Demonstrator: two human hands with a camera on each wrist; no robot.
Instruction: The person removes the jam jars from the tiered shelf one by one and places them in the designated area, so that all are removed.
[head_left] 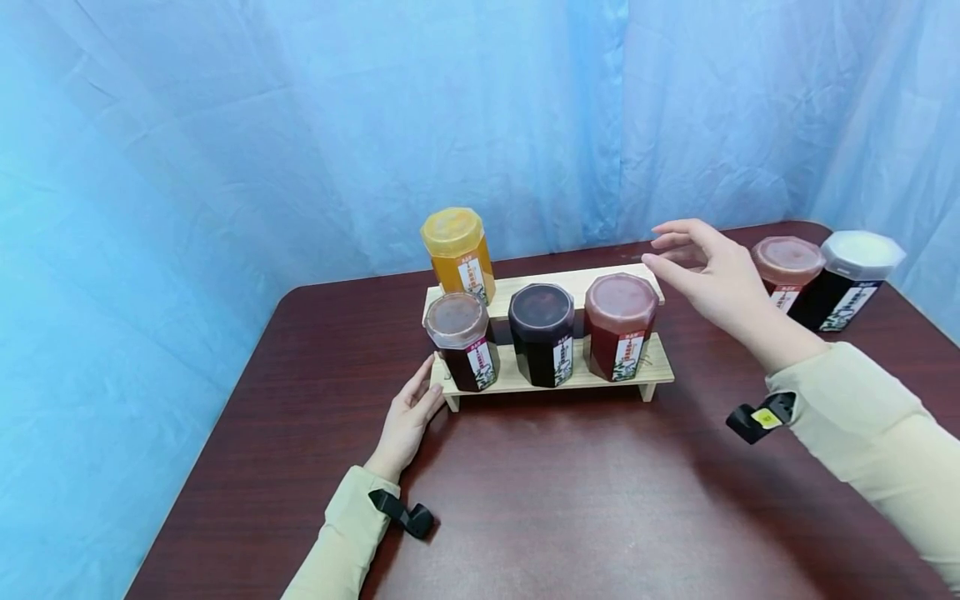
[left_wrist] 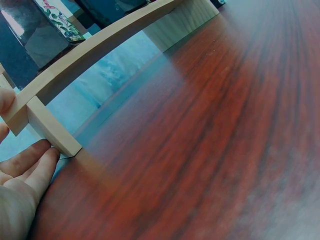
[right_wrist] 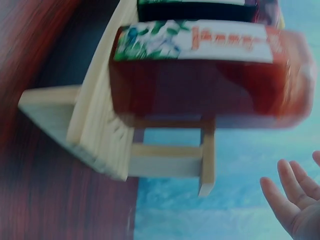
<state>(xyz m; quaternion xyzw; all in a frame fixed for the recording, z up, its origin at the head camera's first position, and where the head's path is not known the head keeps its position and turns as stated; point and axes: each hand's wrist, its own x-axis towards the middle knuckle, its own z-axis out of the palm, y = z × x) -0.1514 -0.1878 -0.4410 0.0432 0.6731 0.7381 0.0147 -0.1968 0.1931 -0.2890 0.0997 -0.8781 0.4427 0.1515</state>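
Observation:
A two-tier wooden rack (head_left: 573,282) stands on the table. On its lower step are a dark-red jar (head_left: 471,358), a near-black jar (head_left: 540,350) and a red jar (head_left: 611,346). A yellow jar (head_left: 457,250) stands at the left of the upper step. My left hand (head_left: 408,421) grips the rack's left end; the left wrist view shows its thumb by the shelf edge and fingers (left_wrist: 42,162) against the leg. Holding nothing, my right hand (head_left: 712,279) hovers beyond the red jar near the rack's right end, fingers spread and slightly bent.
At the table's right stand a reddish jar (head_left: 786,258) and a black jar (head_left: 847,292) with a whitish lid, side by side. Light blue curtains (head_left: 450,108) hang behind and beside the dark wood table (head_left: 570,492).

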